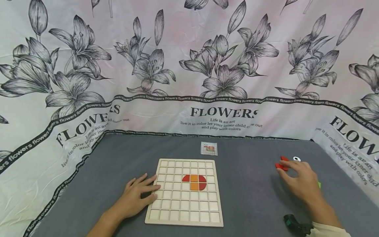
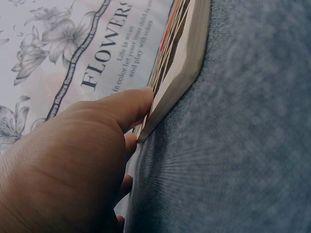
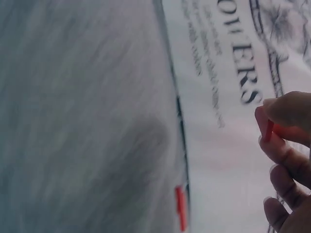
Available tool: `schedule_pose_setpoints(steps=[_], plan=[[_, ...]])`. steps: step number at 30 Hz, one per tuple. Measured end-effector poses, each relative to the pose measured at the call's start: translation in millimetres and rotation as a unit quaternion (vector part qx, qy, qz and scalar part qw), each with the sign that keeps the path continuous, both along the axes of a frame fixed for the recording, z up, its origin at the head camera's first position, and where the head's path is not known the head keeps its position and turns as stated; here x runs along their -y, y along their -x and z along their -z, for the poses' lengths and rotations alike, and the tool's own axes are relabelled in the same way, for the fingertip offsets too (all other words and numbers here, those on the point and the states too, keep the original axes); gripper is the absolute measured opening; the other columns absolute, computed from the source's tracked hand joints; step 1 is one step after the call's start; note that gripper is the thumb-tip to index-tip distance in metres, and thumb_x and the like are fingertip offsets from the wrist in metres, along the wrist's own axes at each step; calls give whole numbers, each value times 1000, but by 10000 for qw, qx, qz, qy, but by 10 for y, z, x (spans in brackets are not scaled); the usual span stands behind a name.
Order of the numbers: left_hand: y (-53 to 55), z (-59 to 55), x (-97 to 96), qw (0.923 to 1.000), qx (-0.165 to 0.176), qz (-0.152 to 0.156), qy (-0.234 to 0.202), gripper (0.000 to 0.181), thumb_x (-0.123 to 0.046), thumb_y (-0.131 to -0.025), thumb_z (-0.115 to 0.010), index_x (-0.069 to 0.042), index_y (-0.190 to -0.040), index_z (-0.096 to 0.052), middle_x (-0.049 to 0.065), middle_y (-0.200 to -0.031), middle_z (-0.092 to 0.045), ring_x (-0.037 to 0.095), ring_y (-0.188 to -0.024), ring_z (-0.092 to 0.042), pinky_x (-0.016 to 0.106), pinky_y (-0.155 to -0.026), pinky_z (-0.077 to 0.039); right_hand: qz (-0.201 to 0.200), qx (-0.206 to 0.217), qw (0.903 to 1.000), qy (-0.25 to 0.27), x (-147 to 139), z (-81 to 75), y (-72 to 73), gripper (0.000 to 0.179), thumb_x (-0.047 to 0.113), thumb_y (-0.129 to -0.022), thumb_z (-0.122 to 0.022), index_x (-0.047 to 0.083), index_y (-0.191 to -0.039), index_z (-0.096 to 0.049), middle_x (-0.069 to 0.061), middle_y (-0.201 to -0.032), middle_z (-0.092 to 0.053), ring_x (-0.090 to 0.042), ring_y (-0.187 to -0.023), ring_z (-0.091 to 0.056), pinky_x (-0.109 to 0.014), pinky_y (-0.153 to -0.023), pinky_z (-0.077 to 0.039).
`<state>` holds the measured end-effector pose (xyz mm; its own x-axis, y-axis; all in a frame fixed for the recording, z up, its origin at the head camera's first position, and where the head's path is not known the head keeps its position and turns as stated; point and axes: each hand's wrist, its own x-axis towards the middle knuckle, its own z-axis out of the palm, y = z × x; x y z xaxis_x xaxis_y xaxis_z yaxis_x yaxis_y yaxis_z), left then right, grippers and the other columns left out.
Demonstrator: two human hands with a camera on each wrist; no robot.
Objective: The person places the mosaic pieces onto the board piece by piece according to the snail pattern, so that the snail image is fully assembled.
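A light wooden grid board point(image 1: 152, 221) lies on the grey table. My left hand point(image 1: 137, 196) rests at its left edge, fingers loosely spread, with the thumb point(image 2: 133, 104) touching the rim in the left wrist view. On the grid sit red rounded pieces point(image 1: 202, 186) and orange square pieces point(image 1: 194, 186). Over at the right, my right hand point(image 1: 303, 181) pinches a small flat red piece point(image 3: 263, 124) between thumb and fingertips. Another red piece point(image 3: 181, 208) lies on the table below it.
Behind the board lies a small picture card point(image 1: 209, 148) with a grid pattern. A white ring with a dark centre point(image 1: 296, 159) and a bright green piece point(image 1: 319, 185), mostly hidden, are near my right hand. A flower-printed cloth point(image 1: 219, 121) hangs behind the table.
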<state>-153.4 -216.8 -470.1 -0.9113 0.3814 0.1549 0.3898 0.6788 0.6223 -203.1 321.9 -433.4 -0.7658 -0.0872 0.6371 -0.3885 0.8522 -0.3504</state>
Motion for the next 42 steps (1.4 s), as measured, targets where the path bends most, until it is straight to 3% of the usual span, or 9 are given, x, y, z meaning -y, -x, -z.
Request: schedule_pose_setpoints(steps=[7, 12, 15, 21, 27, 42], plan=[[4, 1, 1, 10000, -6, 5, -28, 40, -45, -95, -59, -21, -126, -68, 3, -147, -43, 39, -140, -23, 67, -104, -4, -276, -529, 9982, 70, 206, -213, -46, 32, 2, -70, -83, 1, -100, -74, -12, -94, -69, -29, -91, -50, -41, -65, -36], [8, -10, 14, 10000, 1, -32, -7, 41, -46, -94, -60, -21, -126, -68, 3, -147, -43, 39, -140, -23, 67, -104, -3, -581, -1027, 9928, 200, 420, -407, -107, 35, -1, -64, -84, 2, -98, -75, -7, -90, -69, -17, -91, -51, -18, -62, -40], [12, -13, 17, 10000, 8, -39, -7, 40, -45, -94, -60, -21, -126, -68, 2, -147, -43, 38, -140, -22, 66, -105, -3, -798, -1046, 9907, 346, 545, -499, -150, 37, -3, -63, -84, 2, -98, -75, -5, -91, -69, -13, -94, -50, -9, -63, -39], [13, -18, 15, 10000, -44, -36, 8, 40, -45, -94, -60, -21, -125, -68, 3, -147, -43, 39, -140, -23, 67, -104, -4, -1129, -1058, 9873, 361, 771, -617, -216, 38, -2, -63, -84, 4, -99, -75, -2, -93, -69, -14, -94, -50, -13, -61, -33], [8, -26, 13, 10000, -78, -17, 16, 39, -44, -94, -60, -21, -125, -68, 4, -147, -44, 40, -139, -24, 68, -104, -4, -1640, -1299, 9765, 521, 971, -663, -247, 38, -1, -61, -83, 2, -98, -75, -1, -93, -69, -19, -92, -52, -17, -72, -39], [-10, 0, 0, 9999, -40, 35, -102, 39, -44, -95, -59, -21, -125, -68, 5, -146, -44, 41, -139, -24, 69, -103, -4, -2254, -898, 9676, 700, 1490, -693, -368, 31, 4, -73, -80, 3, -104, -74, 1, -96, -67, -18, -92, -51, -22, -74, -43]])
